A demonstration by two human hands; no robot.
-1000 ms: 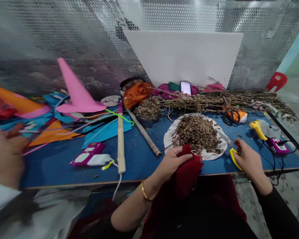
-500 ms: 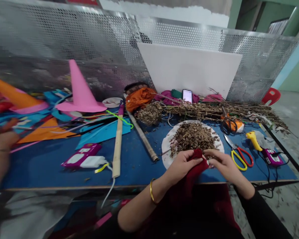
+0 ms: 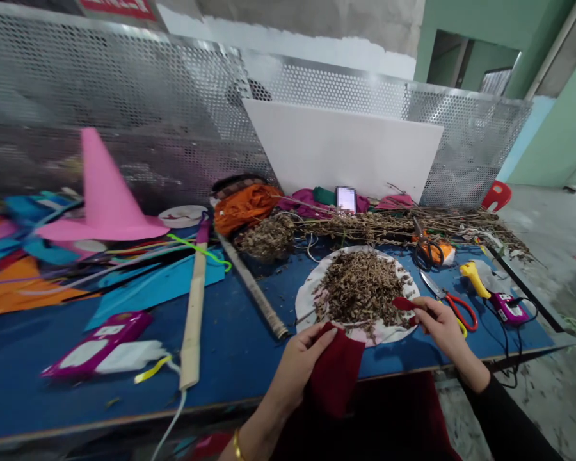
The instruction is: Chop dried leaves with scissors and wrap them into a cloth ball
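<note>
The left hand (image 3: pixel 300 358) pinches a dark red cloth (image 3: pixel 338 371) between thumb and fingers; the right hand (image 3: pixel 441 326), well apart from it, pinches a small red piece (image 3: pixel 402 303). The cloth hangs in front of the person, its lower part dropping past the near edge of a blue table (image 3: pixel 235 358). Just beyond it, a heap of dried plant bits (image 3: pixel 365 285) sits on a round white sheet (image 3: pixel 307 301), whose rim shows nearly all round; the small piece is over the heap's right side. Scissors with red and yellow handles (image 3: pixel 461 310) lie just right of that sheet, partly behind the right hand. Farther right, a yellow-handled tool (image 3: pixel 475 280) and a purple power strip (image 3: pixel 509 308) crowd the table's right end. On the left, bare blue surface stretches from the left hand to a pale stick (image 3: pixel 192 320). Behind the heap, dried stalks (image 3: pixel 388 227) line the far edge, below a leaning white board (image 3: pixel 340 144).
</note>
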